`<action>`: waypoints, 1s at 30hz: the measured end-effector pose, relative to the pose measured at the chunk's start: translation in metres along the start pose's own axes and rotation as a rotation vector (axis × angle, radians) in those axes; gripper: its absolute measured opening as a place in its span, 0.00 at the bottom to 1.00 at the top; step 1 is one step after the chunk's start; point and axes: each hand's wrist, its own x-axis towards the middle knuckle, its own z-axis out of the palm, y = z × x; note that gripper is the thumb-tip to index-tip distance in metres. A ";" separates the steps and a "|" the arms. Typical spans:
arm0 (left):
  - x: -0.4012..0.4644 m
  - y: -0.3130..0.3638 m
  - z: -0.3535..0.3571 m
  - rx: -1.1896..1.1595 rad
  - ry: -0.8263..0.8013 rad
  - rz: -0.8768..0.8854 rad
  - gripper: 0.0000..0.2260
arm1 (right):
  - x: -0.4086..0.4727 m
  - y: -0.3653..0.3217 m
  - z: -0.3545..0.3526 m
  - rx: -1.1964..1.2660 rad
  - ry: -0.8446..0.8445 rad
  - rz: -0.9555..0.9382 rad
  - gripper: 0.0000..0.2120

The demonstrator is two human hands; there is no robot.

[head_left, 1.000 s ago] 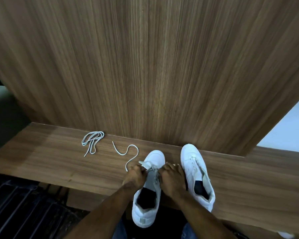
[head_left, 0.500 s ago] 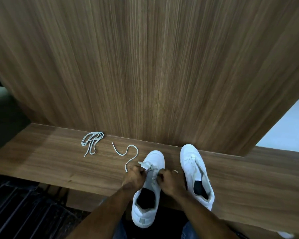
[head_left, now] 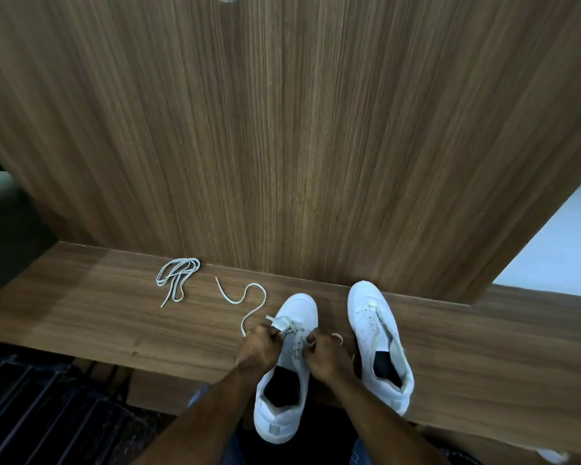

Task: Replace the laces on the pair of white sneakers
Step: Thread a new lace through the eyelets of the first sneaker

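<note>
Two white sneakers stand on a wooden ledge [head_left: 81, 317], toes toward the wall. The left sneaker [head_left: 289, 380] overhangs the front edge, and both my hands work at its eyelets. My left hand [head_left: 260, 344] pinches a white lace [head_left: 252, 303] whose free end snakes off to the left across the ledge. My right hand [head_left: 326, 354] pinches the lace's other end at the right eyelets. The right sneaker [head_left: 379, 340] stands beside it with no lace that I can see. A second lace [head_left: 176, 276] lies bundled further left.
A tall wood-grain panel [head_left: 299, 146] rises directly behind the ledge. Dark slatted flooring [head_left: 41, 407] lies below on the left. A pale floor [head_left: 560, 243] shows past the panel on the right. A small white object [head_left: 550, 455] peeks in at the bottom right.
Both hands have slid slightly back along the left sneaker's eyelets and drawn a little apart. A small loop of lace now shows to the right of my right hand.
</note>
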 end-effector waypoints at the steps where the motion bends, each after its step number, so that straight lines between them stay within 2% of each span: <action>1: -0.001 0.000 0.000 0.002 0.009 -0.007 0.10 | -0.001 -0.001 0.002 0.013 0.016 0.020 0.11; 8: -0.006 -0.001 0.002 -0.022 0.032 -0.039 0.11 | 0.005 -0.005 0.001 0.046 -0.078 0.083 0.10; 10: -0.007 -0.001 0.002 -0.017 0.038 -0.034 0.11 | 0.007 -0.011 -0.009 0.347 -0.073 0.136 0.10; 12: -0.006 -0.002 0.003 -0.003 0.049 -0.018 0.11 | 0.014 -0.017 -0.027 0.873 0.010 0.247 0.10; 14: -0.006 -0.004 0.004 -0.005 0.061 -0.006 0.11 | 0.022 -0.018 -0.055 1.303 0.102 0.239 0.08; 16: -0.006 -0.005 0.004 0.000 0.063 -0.006 0.11 | 0.027 -0.017 -0.083 1.438 0.204 0.178 0.07; 19: -0.007 -0.005 0.003 0.011 0.055 -0.003 0.12 | 0.024 -0.009 -0.096 1.294 0.286 0.169 0.07; 21: -0.006 -0.004 0.002 -0.004 0.045 0.005 0.11 | 0.022 0.003 -0.085 1.003 0.388 0.189 0.09; 25: -0.006 -0.004 0.001 -0.002 0.044 0.009 0.10 | 0.013 0.014 -0.064 0.448 0.429 0.217 0.05; 26: -0.006 -0.003 0.001 0.000 0.045 0.006 0.10 | 0.013 0.017 -0.056 0.357 0.435 0.177 0.07; 28: -0.006 -0.003 0.002 0.004 0.053 0.006 0.10 | 0.015 0.018 -0.041 0.195 0.358 0.044 0.15; 30: -0.005 -0.003 0.003 0.004 0.053 0.000 0.10 | 0.017 0.014 -0.027 0.011 0.219 -0.089 0.15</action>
